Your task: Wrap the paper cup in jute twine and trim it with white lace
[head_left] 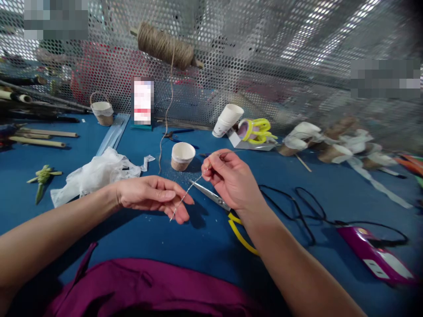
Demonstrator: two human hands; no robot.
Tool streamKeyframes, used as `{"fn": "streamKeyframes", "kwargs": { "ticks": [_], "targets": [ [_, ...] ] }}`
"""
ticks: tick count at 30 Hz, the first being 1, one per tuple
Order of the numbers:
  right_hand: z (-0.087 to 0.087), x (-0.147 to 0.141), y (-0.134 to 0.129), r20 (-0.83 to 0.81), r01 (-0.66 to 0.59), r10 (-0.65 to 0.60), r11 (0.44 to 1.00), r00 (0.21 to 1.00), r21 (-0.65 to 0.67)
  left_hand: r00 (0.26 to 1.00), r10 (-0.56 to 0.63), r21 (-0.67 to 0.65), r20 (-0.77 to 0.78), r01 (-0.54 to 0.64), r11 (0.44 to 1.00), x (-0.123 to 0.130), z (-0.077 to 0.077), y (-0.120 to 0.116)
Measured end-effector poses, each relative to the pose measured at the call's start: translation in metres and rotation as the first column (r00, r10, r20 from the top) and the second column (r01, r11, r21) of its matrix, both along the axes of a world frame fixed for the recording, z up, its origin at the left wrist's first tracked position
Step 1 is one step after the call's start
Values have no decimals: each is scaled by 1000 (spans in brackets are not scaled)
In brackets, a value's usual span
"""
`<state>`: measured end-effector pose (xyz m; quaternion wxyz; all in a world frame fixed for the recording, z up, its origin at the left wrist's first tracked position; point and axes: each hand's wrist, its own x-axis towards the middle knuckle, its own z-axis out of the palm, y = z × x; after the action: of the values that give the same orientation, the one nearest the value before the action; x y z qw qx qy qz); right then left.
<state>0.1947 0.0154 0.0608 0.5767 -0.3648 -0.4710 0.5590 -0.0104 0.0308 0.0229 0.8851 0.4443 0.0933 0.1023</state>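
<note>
A thin, light twisted cord (pixel 187 192) runs slantwise between my two hands. My right hand (pixel 228 176) pinches its upper end between thumb and fingers. The lower end lies against the fingers of my left hand (pixel 155 196), which is palm up with its fingers apart. Below my right hand, scissors with yellow handles (pixel 243 235) rest on the blue table, blades pointing up and left. Just beyond my hands stands a small cup (pixel 183 157) with a brown lower part and a white band near its rim.
A twine spool (pixel 165 46) hangs on the metal mesh, its strand trailing down. White lace (pixel 99 174) lies at left, stacked paper cups (pixel 228 119) behind, a purple power strip (pixel 376 255) with black cable at right. A basket-like cup (pixel 103 112) stands back left.
</note>
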Motion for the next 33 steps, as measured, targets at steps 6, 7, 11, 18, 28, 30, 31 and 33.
{"fn": "streamKeyframes", "kwargs": {
  "ticks": [6, 7, 11, 18, 28, 30, 31, 33],
  "targets": [
    [-1, -7, -6, 36, -72, 75, 995, 997, -65, 991, 136, -82, -5, -136, 987, 10, 0, -14],
    [-1, -7, -7, 48, -97, 101, 993, 994, -74, 989, 149, -85, -11, -150, 985, 11, 0, -16],
    [0, -6, -8, 91, -178, 184, 981, 979, -72, 987, 160, -87, -31, -162, 983, 12, 2, -18],
    [1, -5, -13, 227, -254, 255, 966, 940, -34, 977, 209, -62, -39, -212, 975, 14, 4, -17],
    [-4, -5, -10, 231, -260, 271, 963, 935, -77, 966, 184, 35, -183, -180, 983, 10, 9, -15],
    [-4, -4, -9, 204, -244, 255, 967, 945, -79, 969, 146, 19, -201, -145, 989, 8, 9, -11],
    [-3, -3, -8, 185, -236, 247, 969, 951, -80, 970, 126, 15, -209, -126, 992, 7, 9, -9],
    [-2, -1, -6, 153, -224, 235, 971, 960, -88, 968, 117, 27, -221, -114, 993, 6, 8, -6]
  ]
}}
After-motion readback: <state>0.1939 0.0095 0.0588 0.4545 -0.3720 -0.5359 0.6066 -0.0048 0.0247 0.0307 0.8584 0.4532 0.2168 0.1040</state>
